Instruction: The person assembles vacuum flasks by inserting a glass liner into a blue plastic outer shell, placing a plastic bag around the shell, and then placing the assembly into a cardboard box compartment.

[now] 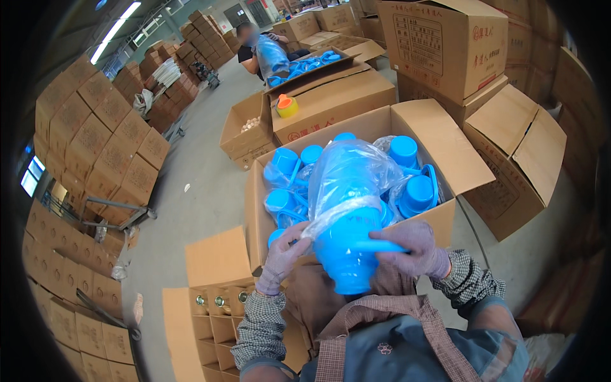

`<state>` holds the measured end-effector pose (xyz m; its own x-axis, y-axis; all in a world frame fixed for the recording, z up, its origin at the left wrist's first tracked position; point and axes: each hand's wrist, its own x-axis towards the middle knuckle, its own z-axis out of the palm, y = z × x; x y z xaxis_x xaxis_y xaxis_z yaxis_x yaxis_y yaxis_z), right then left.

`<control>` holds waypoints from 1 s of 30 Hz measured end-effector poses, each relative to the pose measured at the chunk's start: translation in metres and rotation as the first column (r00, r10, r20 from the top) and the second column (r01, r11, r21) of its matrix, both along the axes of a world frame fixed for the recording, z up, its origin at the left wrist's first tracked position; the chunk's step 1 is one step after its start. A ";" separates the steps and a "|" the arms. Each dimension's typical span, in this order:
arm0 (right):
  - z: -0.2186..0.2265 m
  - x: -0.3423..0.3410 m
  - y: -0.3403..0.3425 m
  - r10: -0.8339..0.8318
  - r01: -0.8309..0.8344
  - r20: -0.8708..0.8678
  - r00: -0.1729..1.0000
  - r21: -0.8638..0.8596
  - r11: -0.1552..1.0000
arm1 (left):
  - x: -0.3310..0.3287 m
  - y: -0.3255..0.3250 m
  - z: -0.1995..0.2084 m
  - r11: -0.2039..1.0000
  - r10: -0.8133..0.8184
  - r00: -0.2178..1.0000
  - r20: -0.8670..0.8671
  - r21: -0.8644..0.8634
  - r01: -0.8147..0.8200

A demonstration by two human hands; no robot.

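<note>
I hold a bright blue plastic jug shell (347, 251) in front of my chest, its upper part still inside a clear plastic bag (347, 175). My left hand (282, 254), in a thin purple glove, pinches the edge of the bag at the jug's left side. My right hand (412, 247), gloved the same, grips the jug's blue handle on the right. Behind the jug stands an open cardboard box (420, 118) filled with several more blue jug shells in bags (286, 165).
A divided carton (216, 318) with metal-topped inner flasks sits at my lower left. Stacked cardboard boxes (95, 146) line the left wall and right side. Another person (264, 51) works at a box farther back. A small open box (245, 130) and yellow-orange cap (286, 105) lie beyond.
</note>
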<state>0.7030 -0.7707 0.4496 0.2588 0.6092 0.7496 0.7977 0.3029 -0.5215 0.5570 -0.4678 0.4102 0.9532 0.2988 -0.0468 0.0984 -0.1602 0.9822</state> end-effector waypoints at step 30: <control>-0.005 0.308 0.119 -0.463 0.458 -0.120 0.878 -0.061 0.887 | 0.358 0.004 -0.099 0.934 0.031 0.986 0.166 -0.356 0.031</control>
<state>1.0108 -0.6512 0.4443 0.6077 0.4196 0.6743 0.7692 -0.0997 -0.6312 0.9155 -0.4635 0.3114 0.9565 0.2915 0.0085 -0.0706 0.2033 0.9766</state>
